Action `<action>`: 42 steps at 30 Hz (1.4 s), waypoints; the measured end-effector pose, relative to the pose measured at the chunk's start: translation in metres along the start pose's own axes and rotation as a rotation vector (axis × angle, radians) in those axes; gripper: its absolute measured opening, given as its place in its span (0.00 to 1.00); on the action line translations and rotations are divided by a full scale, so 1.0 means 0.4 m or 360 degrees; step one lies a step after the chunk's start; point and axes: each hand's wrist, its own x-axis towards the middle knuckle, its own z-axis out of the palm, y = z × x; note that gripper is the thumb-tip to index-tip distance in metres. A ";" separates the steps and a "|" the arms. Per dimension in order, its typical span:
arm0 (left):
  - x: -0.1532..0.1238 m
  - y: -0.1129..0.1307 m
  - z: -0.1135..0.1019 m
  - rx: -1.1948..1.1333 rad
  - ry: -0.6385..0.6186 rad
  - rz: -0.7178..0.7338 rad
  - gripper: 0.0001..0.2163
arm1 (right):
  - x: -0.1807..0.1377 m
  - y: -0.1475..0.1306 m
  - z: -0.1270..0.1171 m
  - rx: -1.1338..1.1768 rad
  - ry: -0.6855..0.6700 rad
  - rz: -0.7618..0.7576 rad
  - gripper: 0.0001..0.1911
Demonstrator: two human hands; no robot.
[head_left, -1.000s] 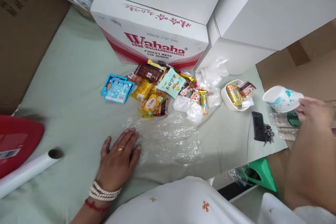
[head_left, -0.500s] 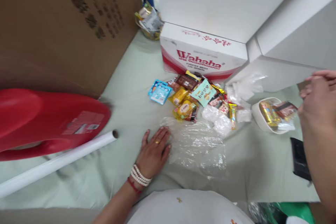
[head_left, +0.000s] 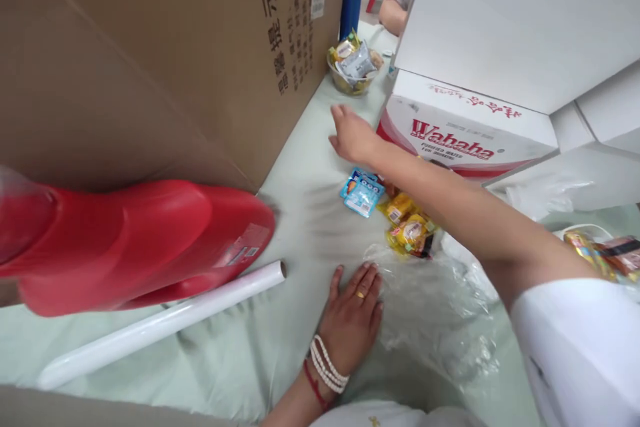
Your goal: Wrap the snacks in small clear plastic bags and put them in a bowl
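Observation:
My left hand (head_left: pixel 353 317) lies flat and open on the pale green cloth, its fingertips on the edge of a clear plastic sheet (head_left: pixel 440 310). My right arm crosses over the heap of snack packets (head_left: pixel 407 227). Its hand, my right hand (head_left: pixel 350 135), hovers open and empty above the cloth, just left of the Wahaha box (head_left: pixel 465 137) and beyond the blue packets (head_left: pixel 363 191). A glass bowl of wrapped snacks (head_left: pixel 353 67) stands further back, beyond that hand.
A large brown cardboard box (head_left: pixel 165 53) walls off the left. In front of it lie a red plastic object (head_left: pixel 135 243) and a white roll (head_left: pixel 165 323). A white bowl with snacks (head_left: pixel 600 250) sits at the right edge. Another person's arm (head_left: pixel 395 10) shows at the far end.
The view has swung left. My right hand has come across from the right side, over the snack heap, to the far left by the Wahaha box. The left hand has stayed put.

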 end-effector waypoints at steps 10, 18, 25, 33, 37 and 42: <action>-0.002 -0.016 0.004 0.0029 -0.0036 0.0071 0.21 | 0.381 0.106 0.112 0.0204 0.0451 0.0584 0.31; 0.000 -0.011 -0.001 -0.0035 -0.0047 0.0047 0.20 | 0.139 -0.010 0.083 -0.0009 0.0194 0.0473 0.24; 0.001 -0.009 -0.007 -0.0105 -0.0079 0.0043 0.19 | -0.252 -0.114 0.076 -0.0217 -0.0139 0.0034 0.17; -0.002 -0.001 -0.009 -0.0125 -0.0162 0.0001 0.21 | -0.655 -0.056 0.055 0.0297 0.0155 -0.0055 0.18; 0.004 0.006 -0.013 -0.0072 -0.0201 0.0074 0.25 | -0.604 0.085 -0.021 0.0125 0.0457 0.0477 0.21; 0.004 0.014 -0.016 -0.0036 -0.0248 0.0093 0.24 | -0.426 0.191 -0.054 -0.0183 0.0114 0.0802 0.27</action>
